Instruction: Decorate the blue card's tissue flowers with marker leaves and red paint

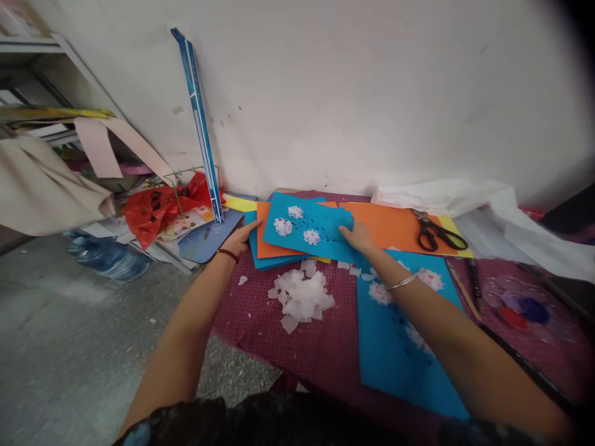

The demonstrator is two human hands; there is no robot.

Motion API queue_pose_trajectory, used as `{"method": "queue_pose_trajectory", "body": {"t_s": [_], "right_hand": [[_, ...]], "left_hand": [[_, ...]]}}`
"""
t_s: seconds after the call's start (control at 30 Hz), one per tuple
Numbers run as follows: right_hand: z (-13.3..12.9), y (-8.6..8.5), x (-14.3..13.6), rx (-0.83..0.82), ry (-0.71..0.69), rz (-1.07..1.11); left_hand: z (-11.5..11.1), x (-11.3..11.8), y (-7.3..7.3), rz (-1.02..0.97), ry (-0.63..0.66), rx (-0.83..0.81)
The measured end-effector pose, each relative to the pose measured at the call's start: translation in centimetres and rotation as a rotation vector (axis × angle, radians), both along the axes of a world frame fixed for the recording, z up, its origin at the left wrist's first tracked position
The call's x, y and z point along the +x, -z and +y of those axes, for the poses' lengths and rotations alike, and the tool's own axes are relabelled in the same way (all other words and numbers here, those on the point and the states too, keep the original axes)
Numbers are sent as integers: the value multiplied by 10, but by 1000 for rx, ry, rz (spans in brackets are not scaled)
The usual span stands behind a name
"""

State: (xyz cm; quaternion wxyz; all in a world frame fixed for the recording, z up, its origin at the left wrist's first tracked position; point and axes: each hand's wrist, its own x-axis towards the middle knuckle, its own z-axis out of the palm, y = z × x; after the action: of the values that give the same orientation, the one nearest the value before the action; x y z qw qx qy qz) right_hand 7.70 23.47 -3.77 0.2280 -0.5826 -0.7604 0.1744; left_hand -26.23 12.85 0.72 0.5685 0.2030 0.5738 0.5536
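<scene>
A blue paper card with three white paper flowers and dark painted marks lies tilted over a stack of orange and blue paper. My right hand grips the card's right end, thumb on top. At the stack's left edge, my left hand has its fingers closed on the sheets; its fingers beneath are hidden. In front of the stack is a pile of white paper squares. Under my right forearm lies a larger blue sheet with white-pink flowers, partly covered by the arm.
Black-handled scissors rest on an orange sheet at the back. On the right are a brush and a paint palette. A red plastic bag and a tall blue box stand left, against the wall side.
</scene>
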Motion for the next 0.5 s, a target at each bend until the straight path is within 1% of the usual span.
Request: {"method": "queue_pose_trajectory", "body": {"t_s": [0.1, 0.2, 0.3, 0.37, 0.43, 0.5], "right_hand": [[11, 7, -5, -73, 57, -20], [18, 6, -9, -81, 123, -38], [19, 5, -4, -76, 201, -75], [17, 8, 2, -79, 204, -102], [13, 12, 5, -79, 172, -124], [8, 16, 4, -72, 130, -139]], "left_hand": [[-6, 3, -2, -3, -16, 29], [-11, 8, -6, -10, -12, 64], [-15, 16, -11, -21, -10, 91], [-19, 22, -12, 3, -35, 107], [-24, 29, -13, 49, -75, 134], [-28, 34, -13, 93, -77, 132]]}}
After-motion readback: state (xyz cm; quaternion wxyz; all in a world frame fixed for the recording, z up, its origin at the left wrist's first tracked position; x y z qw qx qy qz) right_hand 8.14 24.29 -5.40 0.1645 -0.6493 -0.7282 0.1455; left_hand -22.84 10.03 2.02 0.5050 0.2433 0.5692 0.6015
